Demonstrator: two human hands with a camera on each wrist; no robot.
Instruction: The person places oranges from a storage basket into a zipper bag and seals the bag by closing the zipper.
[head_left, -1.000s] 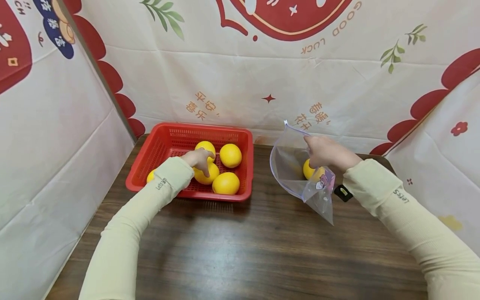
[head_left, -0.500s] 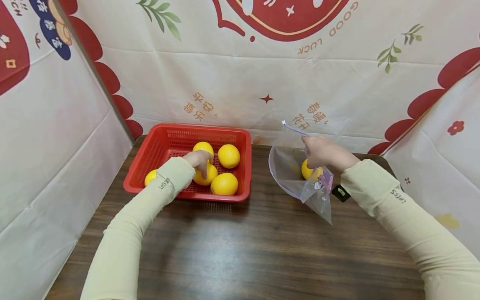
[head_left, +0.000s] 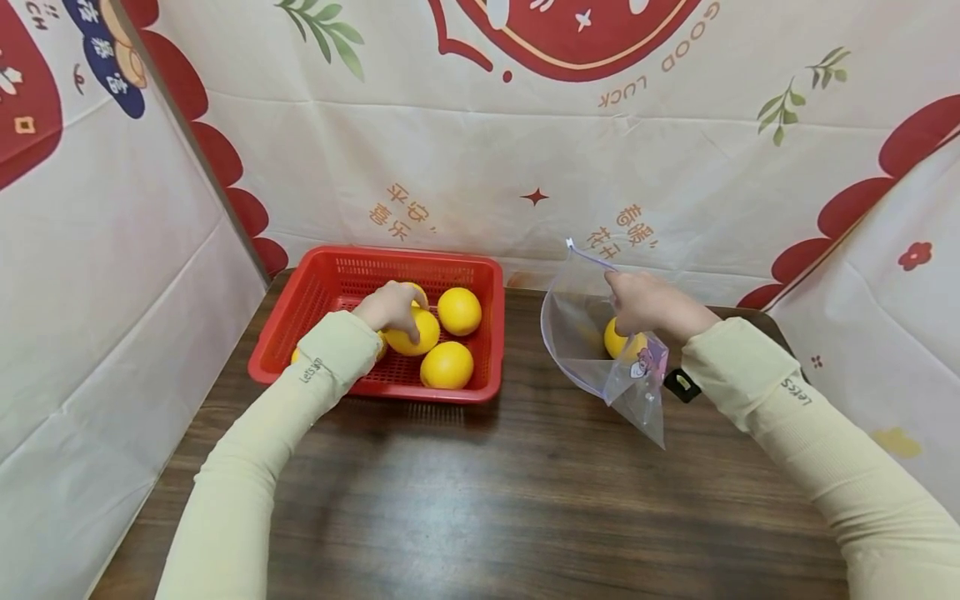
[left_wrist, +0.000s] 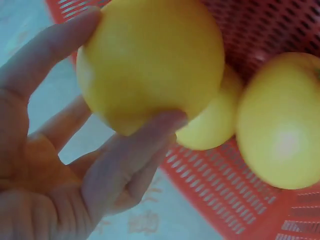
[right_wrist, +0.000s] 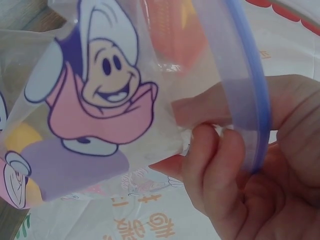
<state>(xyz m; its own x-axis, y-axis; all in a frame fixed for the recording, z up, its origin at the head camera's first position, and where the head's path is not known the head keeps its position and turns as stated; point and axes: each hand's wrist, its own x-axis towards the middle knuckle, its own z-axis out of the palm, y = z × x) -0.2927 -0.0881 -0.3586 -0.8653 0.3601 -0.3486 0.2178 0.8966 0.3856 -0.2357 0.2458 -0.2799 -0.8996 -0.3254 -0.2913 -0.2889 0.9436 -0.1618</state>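
Observation:
My left hand (head_left: 390, 307) reaches into the red basket (head_left: 491, 333) and grips a round yellow orange (head_left: 417, 335) between thumb and fingers. In the left wrist view this orange (left_wrist: 150, 65) is pinched from two sides and overlaps another orange behind it. More oranges lie close by, one at the front right (head_left: 447, 365) and one behind it (head_left: 460, 311). My right hand (head_left: 654, 307) pinches the rim of a clear zip bag (head_left: 573, 329), holding its mouth wide. Inside the bag sits an orange (head_left: 617, 339). The right wrist view shows thumb and fingers (right_wrist: 215, 150) on the bag near its purple zip strip.
Basket and bag stand at the back of a dark wooden table (head_left: 480, 483). A small black object (head_left: 682, 385) lies beside the bag, near the right sleeve. Printed cloth walls (head_left: 480, 167) rise behind and at both sides.
The left hand has taken hold of an orange and raised it slightly, uncovering part of another beneath. The right hand and the bag have stayed in place.

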